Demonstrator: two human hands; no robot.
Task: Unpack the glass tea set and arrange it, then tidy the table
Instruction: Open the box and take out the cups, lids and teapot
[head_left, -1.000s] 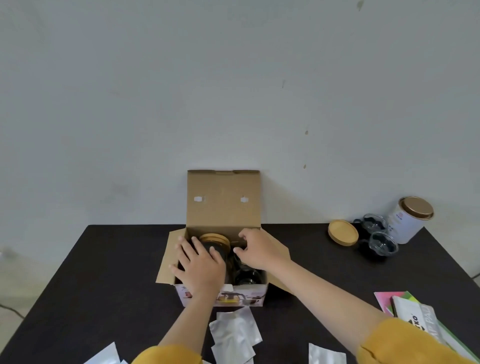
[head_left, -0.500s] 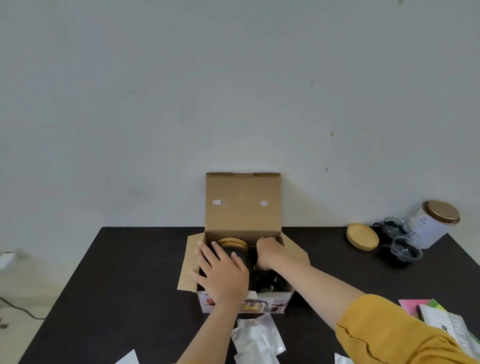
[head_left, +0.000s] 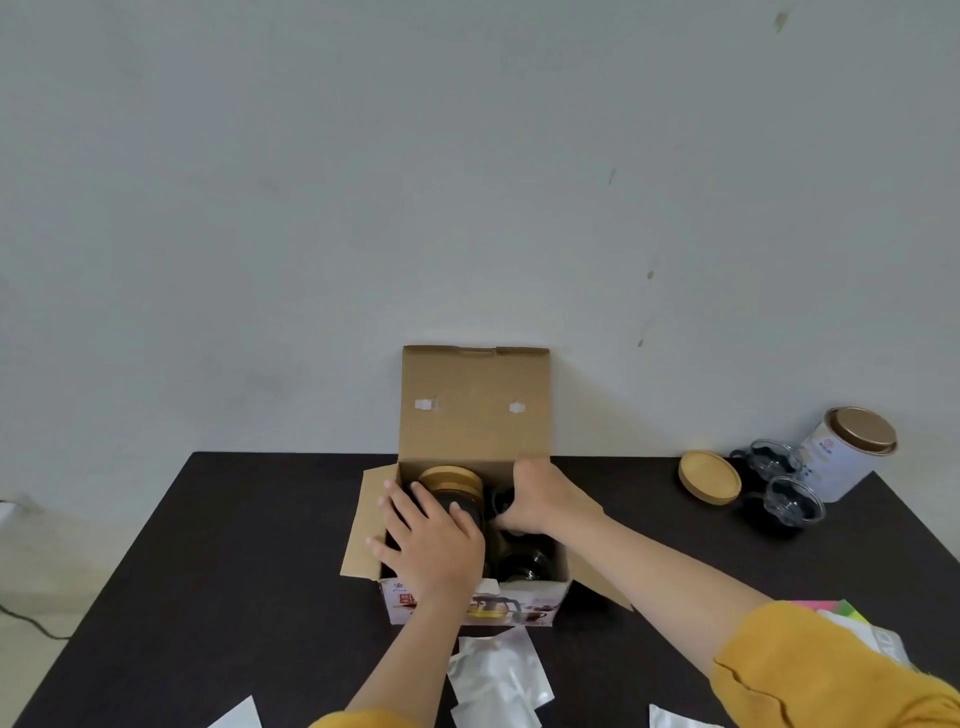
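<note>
Risking a knock of glass on glass, judging by how tightly the pieces are packed inside the cardboard box (head_left: 475, 519): lifting a cup (head_left: 501, 501) at a slant and catching the teapot (head_left: 451, 486) beside it, or dragging the light box across the desk (head_left: 234, 545). Left hand (head_left: 431, 540) lying flat over the box's left half, fingers spread, bracing pot and carton. Right hand (head_left: 537, 499) reaching into the box's right rear corner, grip curling round the cup, though fingertips hiding inside, so hold only partly showing.
</note>
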